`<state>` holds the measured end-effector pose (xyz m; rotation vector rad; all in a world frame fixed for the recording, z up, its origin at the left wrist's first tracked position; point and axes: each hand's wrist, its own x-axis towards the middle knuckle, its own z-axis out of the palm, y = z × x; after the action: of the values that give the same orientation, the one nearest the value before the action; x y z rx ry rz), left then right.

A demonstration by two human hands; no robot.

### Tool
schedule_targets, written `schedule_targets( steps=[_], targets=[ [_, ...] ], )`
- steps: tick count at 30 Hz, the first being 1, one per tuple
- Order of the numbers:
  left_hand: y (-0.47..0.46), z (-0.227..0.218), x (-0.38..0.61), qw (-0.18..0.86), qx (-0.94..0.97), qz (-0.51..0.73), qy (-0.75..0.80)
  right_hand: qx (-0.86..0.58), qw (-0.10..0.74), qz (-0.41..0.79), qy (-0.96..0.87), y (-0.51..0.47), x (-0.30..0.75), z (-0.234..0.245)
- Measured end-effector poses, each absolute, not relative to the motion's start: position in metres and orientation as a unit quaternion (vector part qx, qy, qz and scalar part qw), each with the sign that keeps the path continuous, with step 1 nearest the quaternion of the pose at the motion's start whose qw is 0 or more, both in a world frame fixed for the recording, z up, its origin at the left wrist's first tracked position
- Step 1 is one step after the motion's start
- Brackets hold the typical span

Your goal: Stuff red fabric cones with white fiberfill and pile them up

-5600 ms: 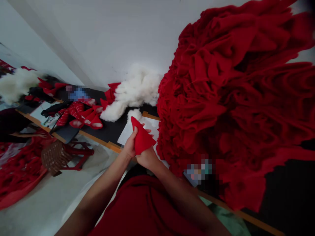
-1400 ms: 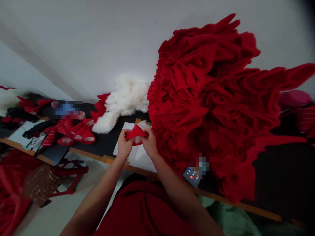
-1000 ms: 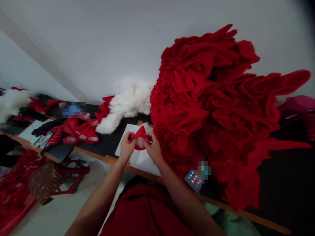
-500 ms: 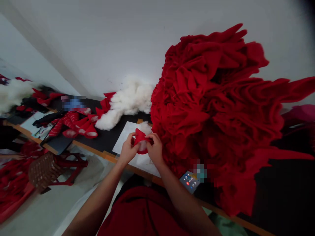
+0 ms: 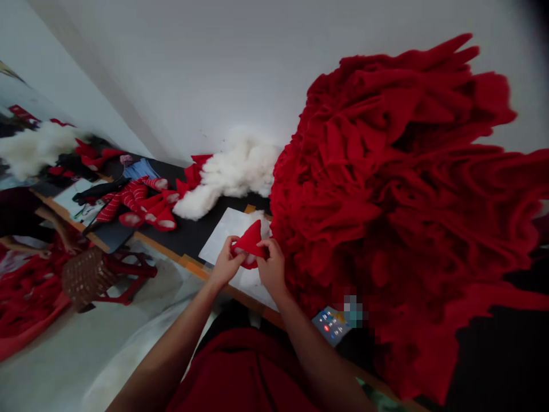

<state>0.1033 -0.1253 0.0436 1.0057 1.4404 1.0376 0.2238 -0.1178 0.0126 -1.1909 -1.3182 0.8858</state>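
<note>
Textile workshop, indicated by a long dark tabletop [image 5: 187,233] along a wall [image 5: 193,80], bearing a tall heap of red cloth pieces [image 5: 377,166], loose white stuffing [image 5: 238,169] and striped cloth items [image 5: 131,195]; at far left, a co-worker [image 5: 16,214] reaches over further red pieces [image 5: 32,294].

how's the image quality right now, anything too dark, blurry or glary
Head view: dim overall, upper right corner black; head view: lower folds of the red fabric pile sink into shadow, while the white stuffing stands out bright; head view: the lit phone glows beside a pixelated patch; head view: the red fabric cone looks fairly sharp, without glare.
</note>
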Motion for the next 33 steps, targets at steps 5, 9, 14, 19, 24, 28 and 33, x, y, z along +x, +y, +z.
schedule_targets(
  steps=[5, 9, 14, 19, 24, 28, 33],
  targets=[
    [-0.132, 0.031, 0.100, 0.467, 0.401, 0.470, 0.633, -0.517, 0.558, 0.347, -0.548, -0.129, 0.219, 0.001],
    [-0.132, 0.037, 0.072, 0.602, 0.384, 0.454, 0.533, -0.480, 0.561, 0.346, -0.579, -0.127, 0.212, 0.002],
    [-0.115, 0.043, 0.024, 0.742, 0.231, 0.465, 0.424, -0.440, 0.560, 0.425, -0.558, -0.115, 0.186, 0.010],
    [-0.093, 0.031, 0.019, 0.761, 0.107, 0.464, 0.440, -0.462, 0.524, 0.498, -0.514, -0.108, 0.150, 0.006],
    [-0.080, 0.032, 0.017, 0.705, 0.085, 0.533, 0.460, -0.509, 0.518, 0.461, -0.509, -0.104, 0.128, -0.006],
    [-0.081, 0.030, 0.014, 0.717, 0.059, 0.507, 0.474, -0.549, 0.503, 0.429, -0.512, -0.101, 0.113, -0.016],
    [-0.065, 0.031, -0.040, 0.680, 0.022, 0.520, 0.517, -0.520, 0.479, 0.483, -0.517, -0.102, 0.103, -0.027]
  ],
)
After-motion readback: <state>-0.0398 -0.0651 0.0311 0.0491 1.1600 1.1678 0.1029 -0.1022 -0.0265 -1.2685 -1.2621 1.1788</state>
